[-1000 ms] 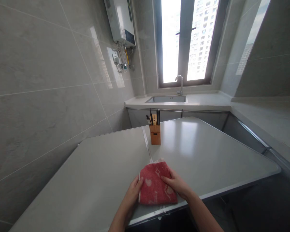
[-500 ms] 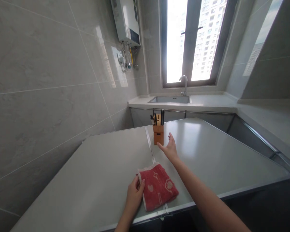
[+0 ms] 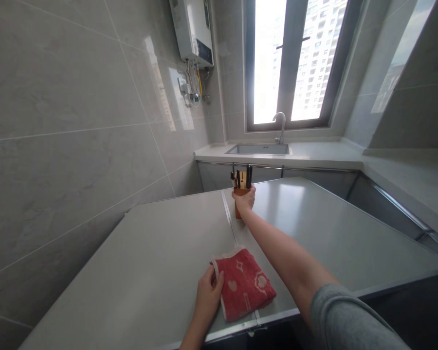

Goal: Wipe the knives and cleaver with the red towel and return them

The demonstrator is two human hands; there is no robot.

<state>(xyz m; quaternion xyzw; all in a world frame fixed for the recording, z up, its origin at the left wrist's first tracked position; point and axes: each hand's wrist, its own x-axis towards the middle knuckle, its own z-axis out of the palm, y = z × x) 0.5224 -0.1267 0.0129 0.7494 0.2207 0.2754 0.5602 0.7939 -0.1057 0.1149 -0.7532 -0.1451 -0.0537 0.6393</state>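
Note:
A wooden knife block [image 3: 243,180] with several black-handled knives [image 3: 248,176] stands upright near the far side of the table. My right hand [image 3: 245,198] is wrapped around the block's front and right side, hiding part of its face. Close to the table's front edge lies a folded red towel [image 3: 245,287] with pale heart and star patterns. At its left edge, my left hand [image 3: 209,288] grips the towel between thumb and fingers.
Under me is a pale table [image 3: 160,262] with a seam down its middle. Behind it runs a white counter [image 3: 321,149] with a sink [image 3: 259,149] and a faucet [image 3: 282,127]. A water heater [image 3: 192,31] hangs on the tiled wall at left.
My right hand has moved forward from open beside the knife block and closed around it. My left hand stays on the towel. The view has shifted slightly.

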